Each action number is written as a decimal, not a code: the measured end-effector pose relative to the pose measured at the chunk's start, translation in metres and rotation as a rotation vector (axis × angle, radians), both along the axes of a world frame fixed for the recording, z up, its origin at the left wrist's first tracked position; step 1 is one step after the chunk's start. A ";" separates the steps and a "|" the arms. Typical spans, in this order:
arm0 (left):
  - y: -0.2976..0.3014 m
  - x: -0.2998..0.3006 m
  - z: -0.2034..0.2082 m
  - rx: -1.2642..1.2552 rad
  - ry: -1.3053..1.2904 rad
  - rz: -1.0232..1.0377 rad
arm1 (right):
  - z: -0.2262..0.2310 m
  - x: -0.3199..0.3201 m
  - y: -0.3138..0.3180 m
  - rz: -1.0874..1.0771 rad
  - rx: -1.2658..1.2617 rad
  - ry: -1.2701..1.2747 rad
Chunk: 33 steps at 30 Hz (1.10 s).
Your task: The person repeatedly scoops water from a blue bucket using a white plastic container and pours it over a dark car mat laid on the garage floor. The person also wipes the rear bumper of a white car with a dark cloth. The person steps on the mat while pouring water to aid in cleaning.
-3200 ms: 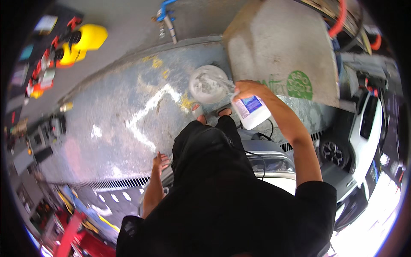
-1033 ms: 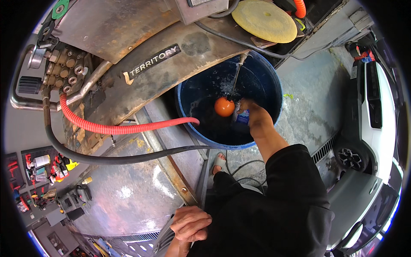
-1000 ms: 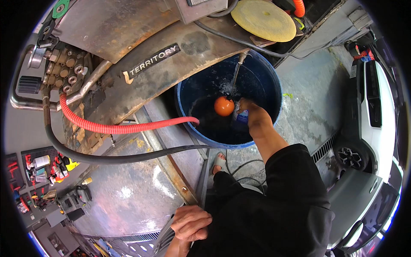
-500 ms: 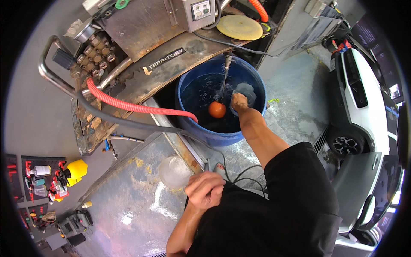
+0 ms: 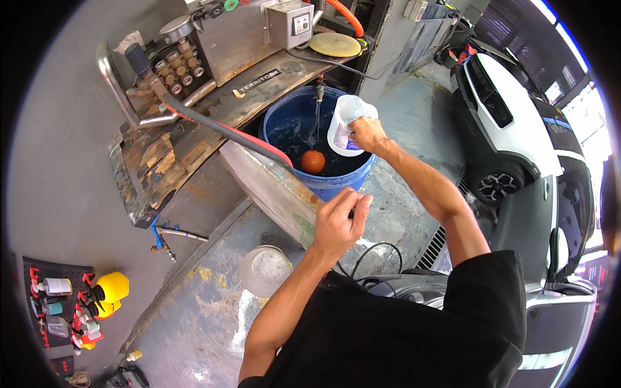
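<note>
My right hand [image 5: 367, 134] grips a white translucent plastic pail [image 5: 348, 129] by its side. The pail is tilted, above the right rim of a blue barrel [image 5: 336, 184] that holds dark water. An orange float ball [image 5: 313, 161] lies at the water's surface. Near it, a thin stream runs down from a metal tap [image 5: 319, 92] at the barrel's far rim. My left hand [image 5: 341, 220] is closed in a loose fist in front of my body, nearer to me than the barrel; nothing shows in its fingers.
A worn bench [image 5: 213, 110] with pipe fittings, hoses and a grey control box [image 5: 290, 24] stands at the far left. Another white bucket [image 5: 266, 270] sits on the floor. A white car [image 5: 517, 110] is at the right; bottles hang on a rack [image 5: 61, 304] at the lower left.
My right hand has risen from the barrel's water, lifting the pail above the rim. My left fist has moved up and right. The view has shifted.
</note>
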<state>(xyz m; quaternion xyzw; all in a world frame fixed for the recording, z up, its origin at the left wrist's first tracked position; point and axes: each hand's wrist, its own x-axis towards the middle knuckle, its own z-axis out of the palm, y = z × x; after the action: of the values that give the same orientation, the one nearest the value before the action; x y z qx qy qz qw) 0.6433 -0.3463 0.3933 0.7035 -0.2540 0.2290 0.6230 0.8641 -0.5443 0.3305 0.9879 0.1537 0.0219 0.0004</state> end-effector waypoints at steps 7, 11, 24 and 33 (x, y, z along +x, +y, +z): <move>0.025 -0.015 -0.002 -0.148 0.077 -0.097 | 0.144 -0.113 0.025 0.091 -0.014 -0.102; 0.043 -0.021 -0.003 -0.306 0.399 -0.131 | 0.213 -0.172 0.052 0.178 0.012 -0.175; 0.122 -0.077 0.010 -0.973 0.559 -0.689 | 0.276 -0.302 0.167 0.336 0.223 -0.175; 0.241 -0.157 -0.171 -0.766 0.908 -0.237 | 0.156 -0.325 0.213 0.746 0.118 -0.128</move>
<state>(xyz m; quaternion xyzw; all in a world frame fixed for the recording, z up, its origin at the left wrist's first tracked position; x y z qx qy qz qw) 0.4859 -0.1055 0.2219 0.4234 0.0609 -0.0898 0.8994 0.5395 -0.3313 0.4864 0.8589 0.5010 0.0910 -0.0547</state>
